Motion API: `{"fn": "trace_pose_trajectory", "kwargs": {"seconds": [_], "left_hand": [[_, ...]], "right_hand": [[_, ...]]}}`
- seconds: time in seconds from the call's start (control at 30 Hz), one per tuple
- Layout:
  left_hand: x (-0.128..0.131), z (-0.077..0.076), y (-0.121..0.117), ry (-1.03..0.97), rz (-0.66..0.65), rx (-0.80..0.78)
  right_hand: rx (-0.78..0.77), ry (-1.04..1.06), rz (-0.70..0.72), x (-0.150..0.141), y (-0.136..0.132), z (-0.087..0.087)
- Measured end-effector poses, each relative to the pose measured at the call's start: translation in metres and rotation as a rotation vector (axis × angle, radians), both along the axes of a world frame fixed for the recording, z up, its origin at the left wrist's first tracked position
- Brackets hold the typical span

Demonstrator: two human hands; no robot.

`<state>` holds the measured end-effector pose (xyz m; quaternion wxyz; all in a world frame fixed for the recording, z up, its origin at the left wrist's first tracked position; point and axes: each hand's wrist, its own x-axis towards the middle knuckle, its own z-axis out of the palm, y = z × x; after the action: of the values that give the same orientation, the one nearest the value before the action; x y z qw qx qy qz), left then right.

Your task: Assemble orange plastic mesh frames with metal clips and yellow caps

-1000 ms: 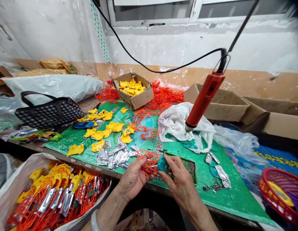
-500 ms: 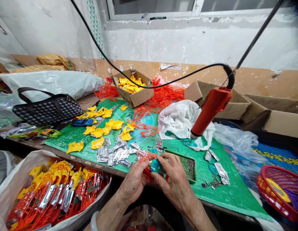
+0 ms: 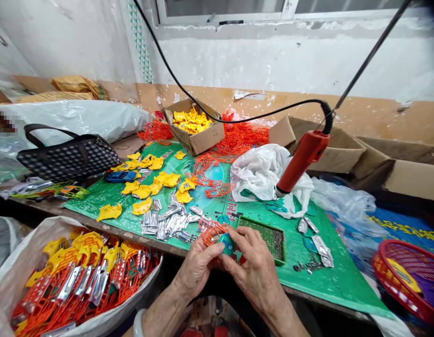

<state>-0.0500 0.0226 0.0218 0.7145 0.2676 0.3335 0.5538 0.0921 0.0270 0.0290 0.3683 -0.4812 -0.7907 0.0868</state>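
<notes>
Both hands meet at the table's front edge around an orange plastic lattice frame (image 3: 210,232) with a teal plastic piece (image 3: 227,244) against it. My left hand (image 3: 197,262) grips the frame from the left, its thumb on the teal piece. From the other side my right hand (image 3: 251,257) pinches the teal piece between thumb and fingers. Part of the frame is hidden behind the fingers. Just left of the hands lie several silver chromed parts (image 3: 173,217). Beside my right hand sits a green tray (image 3: 262,228) of small screws.
A red electric screwdriver (image 3: 303,161) hangs by its cable at right. Yellow parts (image 3: 164,180) lie on the green mat; a cardboard box (image 3: 206,142) holds more. Orange frames (image 3: 241,135) are piled behind. An open white sack (image 3: 38,238) of assembled pieces stands lower left. A red basket (image 3: 406,281) stands right.
The hanging screwdriver has swung slightly left. My left thumb has moved onto the teal piece, and the orange frame shows more above the fingers. Both hands keep their hold.
</notes>
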Motion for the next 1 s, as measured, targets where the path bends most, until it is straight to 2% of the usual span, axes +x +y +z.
{"fn": "trace_pose_trajectory", "kwargs": {"seconds": [0.23,0.57,0.83,1.0], "left_hand": [[-0.005,-0.010,-0.004,0.038,-0.030,-0.037],[-0.004,-0.010,-0.004,-0.059,-0.031,-0.112],[-0.007,-0.017,-0.006,-0.030,-0.034,-0.121],[-0.003,-0.020,-0.006,-0.024,0.004,-0.091]], "right_hand": [[0.001,0.025,0.023,-0.003,-0.001,-0.005],[-0.018,0.025,0.018,-0.006,-0.003,-0.011],[-0.065,0.035,0.037,-0.007,-0.002,-0.012],[0.013,0.000,0.000,-0.010,-0.006,-0.017]]}}
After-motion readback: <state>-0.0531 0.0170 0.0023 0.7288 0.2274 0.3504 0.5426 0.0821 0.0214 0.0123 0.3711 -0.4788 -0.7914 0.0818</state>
